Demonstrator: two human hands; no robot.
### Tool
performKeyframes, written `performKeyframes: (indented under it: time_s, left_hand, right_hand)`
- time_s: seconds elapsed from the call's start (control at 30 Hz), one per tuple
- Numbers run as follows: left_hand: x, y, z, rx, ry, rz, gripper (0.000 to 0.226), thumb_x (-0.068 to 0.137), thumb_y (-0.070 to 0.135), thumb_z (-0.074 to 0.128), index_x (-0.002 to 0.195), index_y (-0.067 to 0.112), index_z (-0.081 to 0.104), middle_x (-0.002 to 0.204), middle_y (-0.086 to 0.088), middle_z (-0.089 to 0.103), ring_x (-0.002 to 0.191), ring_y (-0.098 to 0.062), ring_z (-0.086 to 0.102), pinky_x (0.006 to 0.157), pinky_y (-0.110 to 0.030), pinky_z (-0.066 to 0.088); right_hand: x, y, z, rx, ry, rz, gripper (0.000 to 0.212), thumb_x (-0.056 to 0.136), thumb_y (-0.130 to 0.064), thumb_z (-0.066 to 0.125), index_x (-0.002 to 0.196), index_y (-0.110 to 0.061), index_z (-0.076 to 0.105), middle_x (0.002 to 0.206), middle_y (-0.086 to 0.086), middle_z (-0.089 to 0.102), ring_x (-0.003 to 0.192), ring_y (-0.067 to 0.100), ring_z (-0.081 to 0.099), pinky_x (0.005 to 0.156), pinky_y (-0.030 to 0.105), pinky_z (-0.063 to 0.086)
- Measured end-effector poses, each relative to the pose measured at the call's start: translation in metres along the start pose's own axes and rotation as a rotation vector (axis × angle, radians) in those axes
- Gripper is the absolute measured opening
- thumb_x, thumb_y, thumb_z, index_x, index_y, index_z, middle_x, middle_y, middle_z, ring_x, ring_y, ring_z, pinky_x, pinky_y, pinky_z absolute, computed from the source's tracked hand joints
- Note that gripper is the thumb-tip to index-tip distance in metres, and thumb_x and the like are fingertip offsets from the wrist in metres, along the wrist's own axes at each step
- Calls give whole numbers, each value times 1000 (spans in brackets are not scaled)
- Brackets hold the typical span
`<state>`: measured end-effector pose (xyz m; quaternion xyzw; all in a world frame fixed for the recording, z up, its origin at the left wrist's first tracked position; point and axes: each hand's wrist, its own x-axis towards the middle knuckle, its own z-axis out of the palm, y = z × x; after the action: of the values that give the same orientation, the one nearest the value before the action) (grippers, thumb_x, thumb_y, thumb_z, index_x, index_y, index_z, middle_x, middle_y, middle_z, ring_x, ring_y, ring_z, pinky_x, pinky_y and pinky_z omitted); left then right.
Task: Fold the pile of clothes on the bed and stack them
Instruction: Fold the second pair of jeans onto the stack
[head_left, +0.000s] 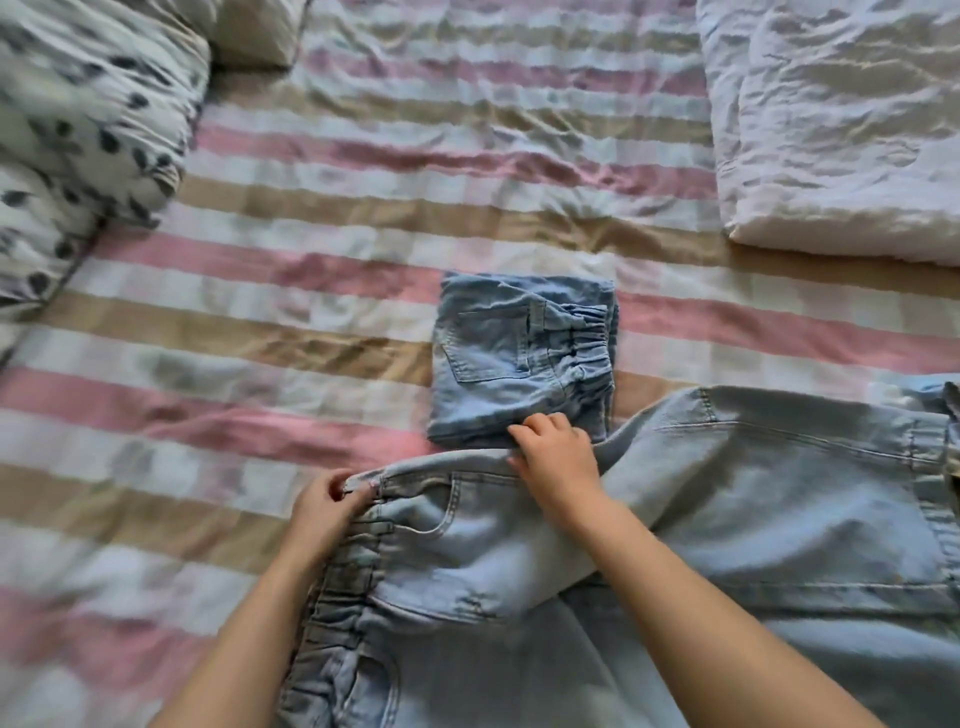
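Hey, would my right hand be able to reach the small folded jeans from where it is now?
Probably yes. The right hand sits at the near edge of the folded jeans with nothing between them, though it grips the light jeans and would have to let go first.

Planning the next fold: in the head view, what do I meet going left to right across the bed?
Leaf-print bedding, left hand, folded denim, white quilt. The pale jeans that both hands grip, and the right hand, overlap these, so left out.
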<state>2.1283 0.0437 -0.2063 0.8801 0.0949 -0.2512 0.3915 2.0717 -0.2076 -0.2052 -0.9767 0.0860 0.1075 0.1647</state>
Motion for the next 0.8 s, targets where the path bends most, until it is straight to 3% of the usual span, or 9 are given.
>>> performKeyframes:
  time_s: [0.07,0.13,0.2,0.27,0.37,0.47,0.6,0.7,0.8]
  left_hand:
    - [-1,2,-4,-64,-68,90,2,85,9,65,83,9,65,74,-3,62,75,-17,55,60,-15,42]
    - [-4,-1,-9,-92,-50,179,4,85,10,64,82,11,62,70,1,59,68,-14,53,63,-23,42]
    - [-7,-2,-21,-87,60,287,8,84,11,64,83,17,60,71,5,61,65,-4,55,64,-22,43]
    - [-4,0,-34,-133,149,350,11,85,11,64,85,21,61,75,6,64,68,-4,59,65,-22,46]
    - [19,7,-49,-188,236,324,7,86,8,62,90,14,61,82,-6,66,76,-23,61,69,-35,47]
    - [49,10,-53,-133,314,298,5,86,8,62,90,7,60,82,-14,63,77,-25,58,67,-34,43]
    - [78,2,-44,-51,284,218,18,84,13,66,97,1,61,91,-17,65,83,-24,58,71,-31,42]
    - [73,-8,-39,-121,244,118,35,85,18,65,114,2,53,107,-14,60,96,-24,56,83,-32,42]
    - [29,-34,-34,-174,220,92,42,86,15,64,123,4,47,111,-8,57,97,-20,54,87,-32,43]
  right_hand:
    - [7,-3,3,-57,-44,63,30,91,-39,49,116,-24,54,120,-2,54,117,22,39,90,35,32]
    - [6,-2,-3,-3,-32,96,22,91,-39,50,105,-25,60,113,-5,58,113,19,42,91,34,29]
    - [3,-7,-13,90,69,70,17,90,-35,54,96,-21,62,103,-5,64,105,19,50,93,35,29]
    - [5,-21,-25,186,260,-10,12,85,-27,62,84,-15,64,88,0,68,90,23,59,89,38,34]
    - [32,-45,-33,211,381,-2,9,84,-21,62,84,-13,68,86,1,69,87,24,59,87,37,34]
    - [63,-56,-25,171,304,73,17,91,-26,52,99,-21,67,102,-3,67,102,22,52,95,33,25]
    - [75,-54,-13,132,239,112,23,92,-21,50,111,-26,63,114,-4,63,112,20,47,105,38,22]
    - [42,-47,-17,263,427,91,26,82,-9,62,107,-16,66,108,3,64,107,27,53,102,47,32]
    - [-36,-36,-6,428,590,153,25,79,-3,62,102,-10,68,103,6,64,99,25,55,92,34,41]
